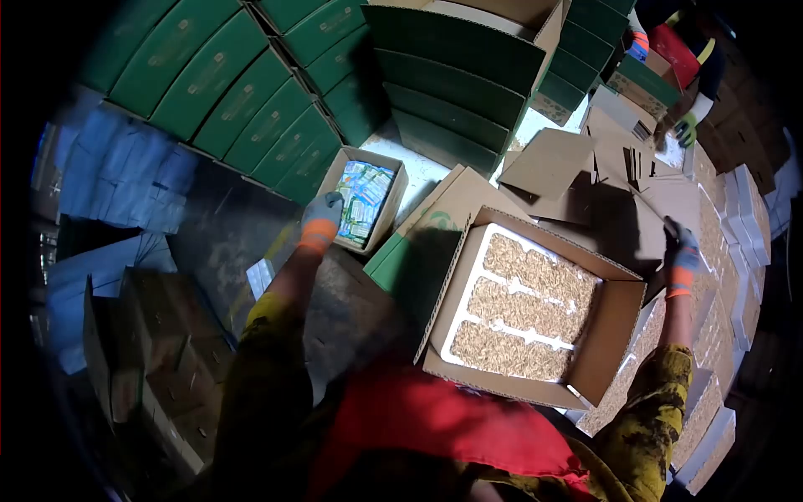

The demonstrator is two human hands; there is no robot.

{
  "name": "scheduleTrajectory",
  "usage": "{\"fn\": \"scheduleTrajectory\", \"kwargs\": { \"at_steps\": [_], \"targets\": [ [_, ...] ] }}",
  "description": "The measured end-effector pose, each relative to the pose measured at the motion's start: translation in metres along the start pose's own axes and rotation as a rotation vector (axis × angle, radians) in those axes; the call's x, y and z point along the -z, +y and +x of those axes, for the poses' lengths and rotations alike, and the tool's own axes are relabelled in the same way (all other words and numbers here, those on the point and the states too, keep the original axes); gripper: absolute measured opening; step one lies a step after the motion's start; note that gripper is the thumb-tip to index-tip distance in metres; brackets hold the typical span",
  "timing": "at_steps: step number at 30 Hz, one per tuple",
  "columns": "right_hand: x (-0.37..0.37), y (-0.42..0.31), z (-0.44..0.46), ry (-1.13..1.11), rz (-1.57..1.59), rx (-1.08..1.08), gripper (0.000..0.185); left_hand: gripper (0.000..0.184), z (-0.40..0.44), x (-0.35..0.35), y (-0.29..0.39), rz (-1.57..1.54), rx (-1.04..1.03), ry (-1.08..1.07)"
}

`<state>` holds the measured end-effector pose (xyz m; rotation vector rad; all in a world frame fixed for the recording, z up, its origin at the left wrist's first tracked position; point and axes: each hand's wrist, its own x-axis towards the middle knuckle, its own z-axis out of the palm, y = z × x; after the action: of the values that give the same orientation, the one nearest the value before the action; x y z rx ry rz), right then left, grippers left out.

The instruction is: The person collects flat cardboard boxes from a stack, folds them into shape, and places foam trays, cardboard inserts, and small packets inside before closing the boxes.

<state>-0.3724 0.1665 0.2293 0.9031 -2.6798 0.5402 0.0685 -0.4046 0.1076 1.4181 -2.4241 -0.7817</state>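
My left hand [326, 214], in a grey glove with an orange cuff, has its fingers curled over the left wall of a small cardboard box [398, 194]. Blue and green packets [365, 199] fill that box. In front of me a larger open carton [615, 347] is tilted and holds a white tray [473, 293] with three rows of straw-coloured, grain-like filling [523, 305]. My right hand [683, 245], gloved alike, is beyond the carton's right side, beside a brown cardboard sheet [657, 213]. Its fingers look stretched out; whether they touch the sheet is unclear.
Green cartons [242, 92] are stacked at the back. A folded green-and-brown carton [418, 238] lies between the two boxes. Filled white trays [711, 335] are piled on the right. Another person's gloved hand [686, 130] shows at upper right. Brown boxes [167, 351] stand at lower left.
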Motion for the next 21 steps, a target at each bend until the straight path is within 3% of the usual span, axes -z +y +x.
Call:
{"fn": "scheduleTrajectory", "kwargs": {
  "at_steps": [2, 5, 8, 9, 11, 13, 14, 17, 19, 21],
  "targets": [
    [0.01, 0.01, 0.007, 0.278, 0.485, -0.413, 0.026, 0.03, 0.013, -0.025, 0.015, 0.152, -0.001, 0.044],
    [0.019, 0.027, 0.01, 0.48, 0.684, -0.626, 0.046, 0.04, 0.032, -0.056, 0.027, 0.362, -0.063, 0.107],
    [0.033, 0.022, 0.008, 0.495, 0.735, -0.769, 0.057, 0.044, 0.053, -0.069, 0.028, 0.472, -0.054, 0.097],
    [0.029, 0.028, 0.001, 0.394, 0.917, -0.768, 0.064, 0.044, 0.061, -0.07, 0.024, 0.411, -0.022, 0.031],
    [0.036, 0.036, -0.003, 0.146, 1.309, -0.732, 0.061, 0.044, 0.074, -0.065, 0.016, 0.296, 0.054, -0.099],
    [0.056, -0.014, 0.004, 0.255, 1.445, -0.702, 0.059, 0.039, 0.082, -0.062, 0.004, 0.15, 0.028, -0.102],
    [0.055, -0.003, 0.004, 0.274, 1.475, -0.657, 0.056, 0.037, 0.085, -0.06, -0.003, 0.079, 0.012, -0.101],
    [0.054, 0.023, -0.003, 0.418, 1.025, -0.724, 0.054, 0.029, 0.077, -0.039, -0.003, -0.157, -0.07, -0.08],
    [0.068, 0.024, 0.007, 0.726, 1.179, -0.569, 0.043, 0.026, 0.081, -0.042, -0.014, -0.084, -0.042, -0.088],
    [0.085, 0.0, 0.014, 0.71, 1.052, -0.64, 0.041, 0.022, 0.079, -0.034, -0.011, 0.067, -0.076, -0.042]
  ]
}}
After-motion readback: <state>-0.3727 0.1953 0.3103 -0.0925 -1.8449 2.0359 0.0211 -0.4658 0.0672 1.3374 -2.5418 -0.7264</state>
